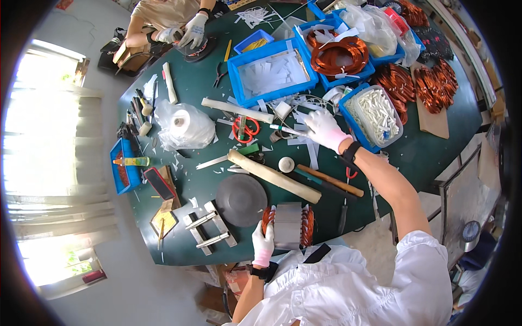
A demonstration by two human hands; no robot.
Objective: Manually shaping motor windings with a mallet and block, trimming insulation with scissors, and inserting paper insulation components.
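Observation:
My left hand (263, 245), in a white and pink glove, grips the left end of a motor stator (288, 225) at the table's near edge. Copper windings show at both ends of its grey core. My right hand (325, 129), gloved alike, is stretched out over scattered white paper strips. Its fingers are closed at the end of a slim white stick (284, 129) with a dark green band; the fingertips are partly hidden. Left of that hand lie red-handled scissors (246, 129) and a pale rod (237, 110).
Blue bins hold white slips (274, 73), copper coils (340, 57) and small white tubes (375, 115). A wrapped white roll (182, 127), a black disc (242, 200), a metal frame (210, 228) and a thick pale stick (274, 176) lie about. Across the table a gloved co-worker (193, 32) works.

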